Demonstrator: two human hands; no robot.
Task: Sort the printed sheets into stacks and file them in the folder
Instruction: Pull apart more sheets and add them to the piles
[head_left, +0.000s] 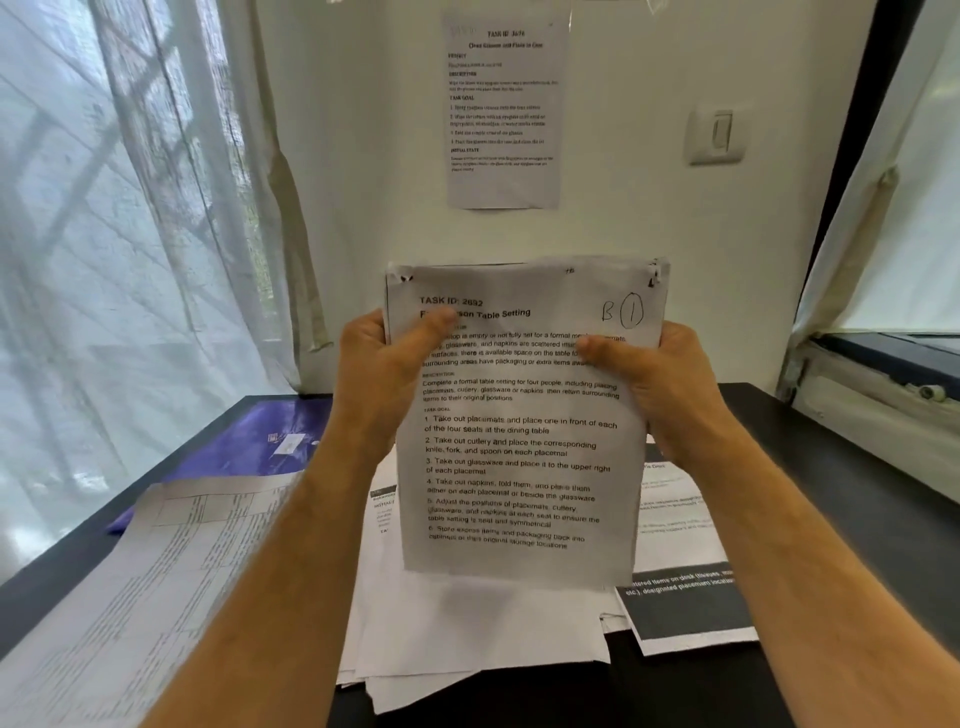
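I hold a small bundle of printed sheets (519, 447) upright above the desk. Its front page is headed "TASK ID" and has a handwritten "B 1" at the top right. My left hand (387, 364) grips the bundle's left edge, thumb across the front. My right hand (654, 384) grips the right edge the same way. Under the bundle lies a loose pile of white sheets (467, 634). A sheet with a dark band (685, 603) lies to the right of the pile. A purple folder (249, 441) lies flat at the back left of the desk.
A large table-printed sheet (140, 587) lies at the left, overhanging the dark desk (831, 467). A printed notice (504, 109) is taped to the wall ahead, with a light switch (719, 135) to its right. Curtained windows flank both sides.
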